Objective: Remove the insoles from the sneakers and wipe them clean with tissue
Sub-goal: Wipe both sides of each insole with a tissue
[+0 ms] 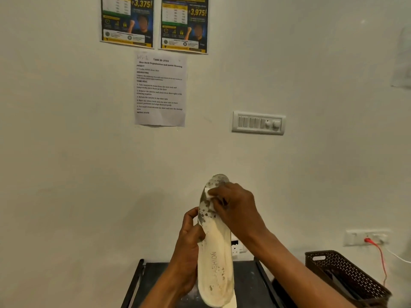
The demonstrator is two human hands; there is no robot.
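While the left hand [189,243] is gripping the stained cream insole [216,252] upright above the black rack [246,283], the right hand [235,205] is pinching a white tissue [209,194] against its grey toe end. A brown perforated basket [347,265] is standing at right, its contents too dark to tell.

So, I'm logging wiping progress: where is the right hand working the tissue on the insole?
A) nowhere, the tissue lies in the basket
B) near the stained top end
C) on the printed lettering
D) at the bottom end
B: the right hand holds the tissue against the insole near its dark-stained top end, well above the lettering, while the left hand grips the edge lower down.
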